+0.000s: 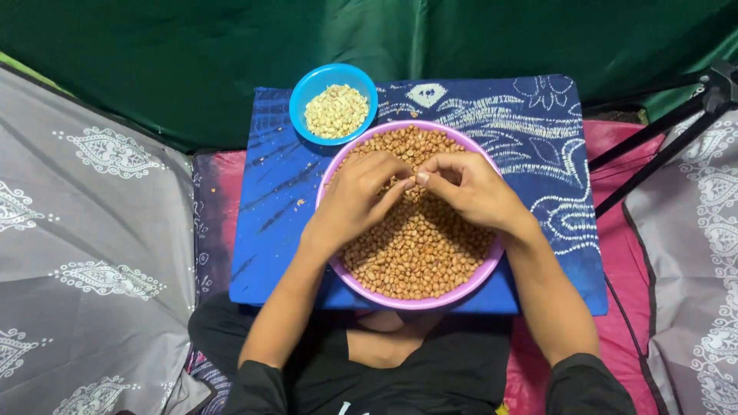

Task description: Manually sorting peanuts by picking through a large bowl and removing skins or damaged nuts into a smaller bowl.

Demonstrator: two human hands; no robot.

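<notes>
brown peanuts [419, 246] filled the pink bowl [338, 165] right under both hands. my left hand [355, 198] & right hand [469, 188] met fingertip to fingertip over the heap's far half, pinching what looked like one nut betw. them; blue bowl [301, 92] of pale peeled nuts sat just beyond, nearer the left.

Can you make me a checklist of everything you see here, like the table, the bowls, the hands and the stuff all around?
Surface: blue patterned cloth over a low board, on pink fabric.
Things: large purple bowl full of brown-skinned peanuts; small blue bowl of pale skinned peanuts.
Clutter: a few crumbs on the cloth.
Hands: left hand and right hand meet over the purple bowl, fingertips pinched together; what they pinch is too small to tell.
Cables: nothing seen.
Surroundings: green sheet behind, grey patterned cloths at both sides, black tripod legs at right.
</notes>
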